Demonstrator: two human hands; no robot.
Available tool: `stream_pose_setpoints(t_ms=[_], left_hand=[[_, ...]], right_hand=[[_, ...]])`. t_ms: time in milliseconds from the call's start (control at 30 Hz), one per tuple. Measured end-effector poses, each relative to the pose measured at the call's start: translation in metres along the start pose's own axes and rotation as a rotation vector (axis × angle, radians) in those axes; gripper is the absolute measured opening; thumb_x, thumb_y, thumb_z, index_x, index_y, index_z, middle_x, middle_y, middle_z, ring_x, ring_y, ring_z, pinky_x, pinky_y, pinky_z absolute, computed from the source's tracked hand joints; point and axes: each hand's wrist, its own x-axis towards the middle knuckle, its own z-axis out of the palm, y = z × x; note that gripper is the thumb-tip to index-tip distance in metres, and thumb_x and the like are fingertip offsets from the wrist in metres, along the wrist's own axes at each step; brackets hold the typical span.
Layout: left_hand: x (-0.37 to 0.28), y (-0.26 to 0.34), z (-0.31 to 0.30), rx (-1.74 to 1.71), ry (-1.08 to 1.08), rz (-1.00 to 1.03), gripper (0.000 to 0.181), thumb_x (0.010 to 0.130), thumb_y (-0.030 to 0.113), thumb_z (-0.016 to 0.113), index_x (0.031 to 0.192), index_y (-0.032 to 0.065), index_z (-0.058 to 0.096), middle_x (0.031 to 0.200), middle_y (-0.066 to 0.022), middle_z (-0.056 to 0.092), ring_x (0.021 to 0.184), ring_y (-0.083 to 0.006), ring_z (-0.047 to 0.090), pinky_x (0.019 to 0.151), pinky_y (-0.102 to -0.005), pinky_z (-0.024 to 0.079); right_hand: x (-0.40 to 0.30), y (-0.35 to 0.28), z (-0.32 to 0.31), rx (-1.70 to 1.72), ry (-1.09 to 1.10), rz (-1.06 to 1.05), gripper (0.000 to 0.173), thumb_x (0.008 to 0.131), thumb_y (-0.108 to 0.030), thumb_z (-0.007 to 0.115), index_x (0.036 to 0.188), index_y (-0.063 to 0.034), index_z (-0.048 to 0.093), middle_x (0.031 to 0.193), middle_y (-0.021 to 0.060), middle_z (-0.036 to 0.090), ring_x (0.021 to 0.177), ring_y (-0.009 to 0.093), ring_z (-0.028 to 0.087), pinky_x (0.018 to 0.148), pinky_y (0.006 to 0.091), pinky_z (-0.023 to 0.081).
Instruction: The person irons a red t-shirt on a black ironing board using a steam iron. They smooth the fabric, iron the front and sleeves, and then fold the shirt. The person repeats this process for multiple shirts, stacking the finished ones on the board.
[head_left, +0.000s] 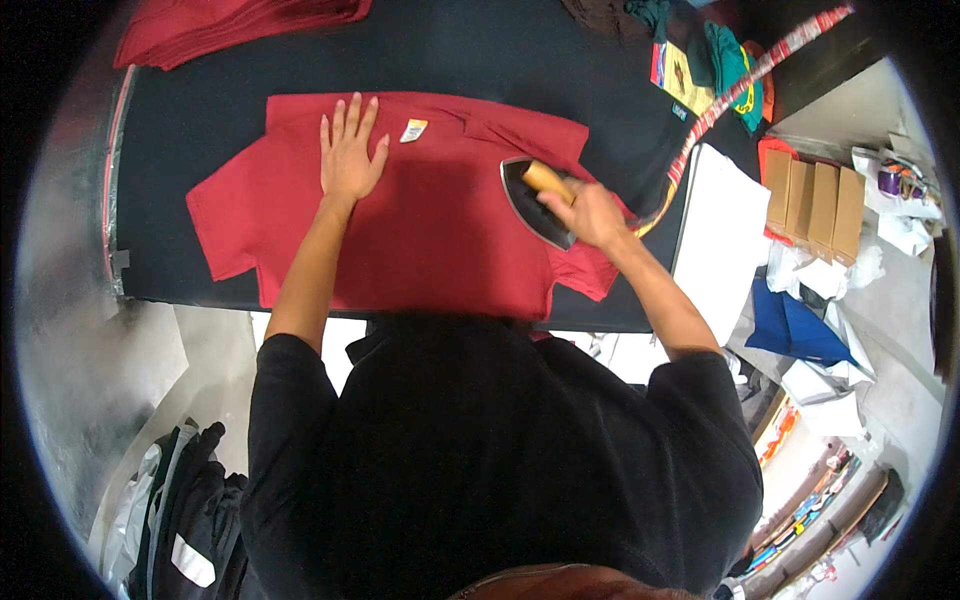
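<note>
Spread across the table lies a red short-sleeved shirt (420, 225), its hem edge towards me. A small white and yellow tag (414, 131) shows near its upper edge. My left hand (351, 154) rests flat on the upper left of the shirt, fingers apart, holding nothing. With my right hand (592, 210) I grip the wooden handle of a clothes iron (525, 196). The iron's dark metal body sits on the right part of the shirt, beside the sleeve. A cord wrapped in red and white (724, 101) runs from behind my right hand to the upper right.
A black cloth (172, 172) covers the table. Folded red garments (240, 26) lie at the far left. Green cloth items (729, 67) and a printed card (682, 79) are at the far right. A white board (720, 232) and cardboard boxes (814, 199) stand right; dark clothes (199, 502) hang lower left.
</note>
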Motion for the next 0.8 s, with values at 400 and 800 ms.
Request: stream_pose_setpoints(t_ms=[400,800], left_hand=[[0.015,0.047,-0.020,-0.188,0.151,0.000,0.062,0.097,0.034,0.067,0.154,0.0118,0.054,0.169,-0.0098,0.040,0.159,-0.0342,0.027,0.129,-0.0578,0.015],[0.070,0.094,-0.010,0.052,-0.343,0.430,0.108,0.081,0.078,0.069,0.169,0.0327,0.025,0.175,-0.0092,0.026,0.162,-0.0351,0.018,0.130,-0.0609,0.011]], right_hand=[[0.017,0.018,0.015,0.119,0.397,-0.041,0.069,0.102,-0.062,0.058,0.097,0.0040,0.077,0.078,0.0309,0.070,0.079,0.051,0.070,0.074,0.0542,0.056],[0.021,0.030,0.019,0.120,0.413,-0.061,0.075,0.100,-0.068,0.055,0.099,0.0040,0.076,0.085,0.0331,0.071,0.086,0.052,0.071,0.078,0.0565,0.057]])
